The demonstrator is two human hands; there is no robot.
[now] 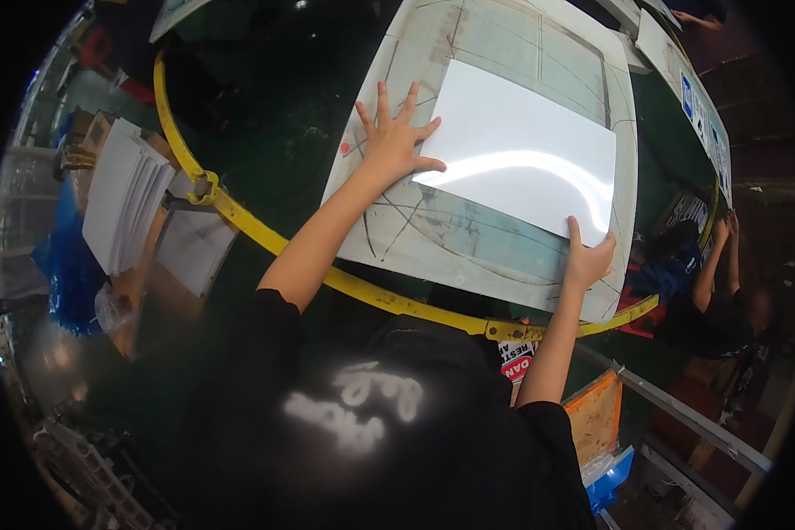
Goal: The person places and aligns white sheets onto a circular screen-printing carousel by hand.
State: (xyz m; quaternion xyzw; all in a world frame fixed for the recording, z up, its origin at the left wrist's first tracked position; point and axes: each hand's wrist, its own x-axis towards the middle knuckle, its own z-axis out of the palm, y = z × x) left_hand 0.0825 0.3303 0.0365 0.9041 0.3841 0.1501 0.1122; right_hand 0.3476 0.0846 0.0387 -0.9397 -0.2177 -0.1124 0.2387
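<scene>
A glossy white sheet (521,132) lies on a pale, worn board (495,238) marked with dark lines. My left hand (396,141) is spread, its fingers apart, with the thumb at the sheet's left corner and the other fingertips over the board. At the lower right edge of the sheet, my right hand (589,258) has its thumb on the sheet's surface and its fingers folded at the edge, partly hidden. A bright curved reflection crosses the sheet. Beside my left hand, a small red dot (345,148) shows on the board.
A yellow curved rail (256,237) runs between my body and the board. On the left stands a stack of white sheets (125,199) near blue plastic (72,265). Another person's hands (726,231) touch a second board (693,106) at the right. A metal bar (680,415) crosses the lower right.
</scene>
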